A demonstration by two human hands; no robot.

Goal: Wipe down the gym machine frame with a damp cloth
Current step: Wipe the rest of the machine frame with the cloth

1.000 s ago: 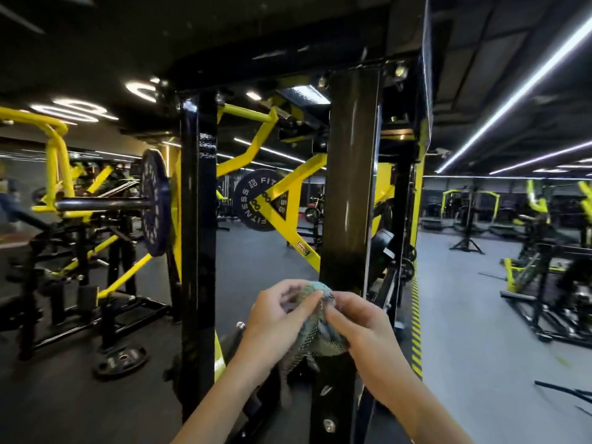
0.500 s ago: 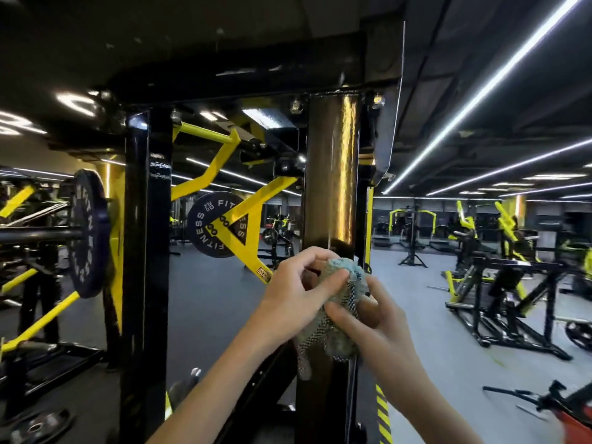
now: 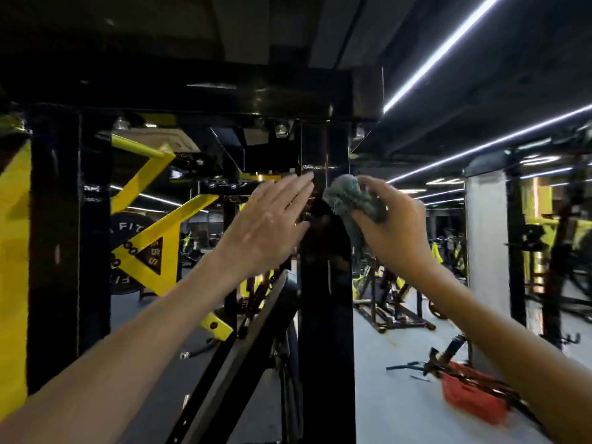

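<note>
Hanging bunched at the upper right edge of the black upright, just below the crossbeam, the cloth appears to touch it. Wiping seems barely started: the whole upright below looks left to do. The right hand grips the cloth, fingers curled round it; the left hand is flat and empty, fingertips at the upright's left edge.

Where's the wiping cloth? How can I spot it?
Find the big black post in the middle. Near its top, the right hand grips a bunched cloth. It's the only fuzzy grey-green thing among shiny metal.
</note>
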